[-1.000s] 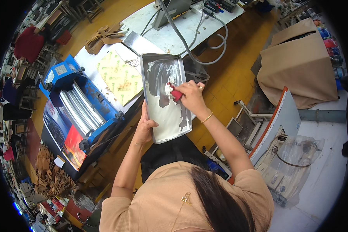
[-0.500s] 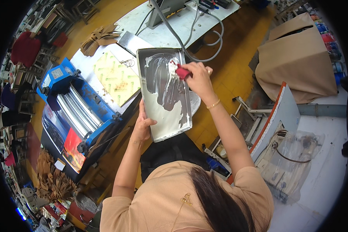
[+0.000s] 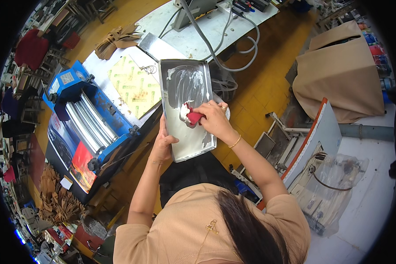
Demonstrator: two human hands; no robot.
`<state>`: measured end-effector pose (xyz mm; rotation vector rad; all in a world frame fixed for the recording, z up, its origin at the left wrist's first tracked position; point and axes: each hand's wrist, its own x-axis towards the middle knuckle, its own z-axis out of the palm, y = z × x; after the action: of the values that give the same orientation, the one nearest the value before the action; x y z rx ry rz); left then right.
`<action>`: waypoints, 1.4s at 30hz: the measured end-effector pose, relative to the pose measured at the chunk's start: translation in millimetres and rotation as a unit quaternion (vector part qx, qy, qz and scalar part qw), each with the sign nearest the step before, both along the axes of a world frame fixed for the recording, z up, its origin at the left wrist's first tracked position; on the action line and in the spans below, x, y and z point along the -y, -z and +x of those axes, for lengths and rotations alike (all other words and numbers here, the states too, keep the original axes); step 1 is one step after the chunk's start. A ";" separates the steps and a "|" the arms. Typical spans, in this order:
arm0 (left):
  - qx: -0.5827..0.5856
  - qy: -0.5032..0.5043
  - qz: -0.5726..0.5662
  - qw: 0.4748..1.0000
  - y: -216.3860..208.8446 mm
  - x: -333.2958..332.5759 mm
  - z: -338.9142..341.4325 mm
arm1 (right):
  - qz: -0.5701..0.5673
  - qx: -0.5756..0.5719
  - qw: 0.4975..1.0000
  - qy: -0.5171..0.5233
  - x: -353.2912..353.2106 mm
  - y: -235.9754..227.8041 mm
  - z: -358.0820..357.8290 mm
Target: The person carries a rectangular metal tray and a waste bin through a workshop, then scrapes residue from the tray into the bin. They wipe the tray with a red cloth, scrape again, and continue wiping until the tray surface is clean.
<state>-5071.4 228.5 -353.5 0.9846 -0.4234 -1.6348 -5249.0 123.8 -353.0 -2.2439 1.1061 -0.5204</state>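
Observation:
A shallow rectangular metal tray (image 3: pixel 208 72) is held up in front of me, its bottom smeared with white paste (image 3: pixel 179 143). My left hand (image 3: pixel 163 143) grips the tray's left side, thumb over the rim and fingers underneath. Pinched in my right hand (image 3: pixel 213 118) is a crumpled red cloth (image 3: pixel 194 117), pressed against the middle of the tray. White paste clings to the cloth's left side. Thin streaks cover the dark upper part of the tray, while a thicker white layer lies in the lower part.
Left of the tray stands a blue machine with metal rollers (image 3: pixel 92 125), beside a yellow patterned sheet (image 3: pixel 134 88) on a white table. Brown strips (image 3: pixel 115 42) lie beyond. A grey hose (image 3: pixel 198 37) arches behind the tray; a brown-covered object (image 3: pixel 339 75) stands right.
My right hand has moved the red cloth down the tray, from the upper right to the middle. White paste in the upper part is now spread into thinner streaks. My left hand keeps its grip.

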 end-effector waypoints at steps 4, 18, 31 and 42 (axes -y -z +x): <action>-0.028 0.004 -0.003 1.000 -0.8 -2.4 2.6 | 0.033 0.078 0.996 0.009 31.6 -26.1 -0.9; -0.078 -0.017 -0.007 0.997 -27.0 -5.1 0.3 | -0.046 0.052 0.995 -0.066 88.2 -58.4 21.2; -0.078 -0.016 -0.017 0.997 -35.0 -2.0 -6.6 | -0.137 0.091 0.986 0.036 76.1 -60.4 36.0; -0.126 -0.036 0.040 0.991 -18.4 -9.9 -1.4 | -0.129 0.096 0.986 -0.048 57.2 -55.4 34.7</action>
<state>-5072.8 238.4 -335.2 0.8281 -0.1510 -1.6939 -5214.3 66.6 -297.6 -2.3931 0.8689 -0.8611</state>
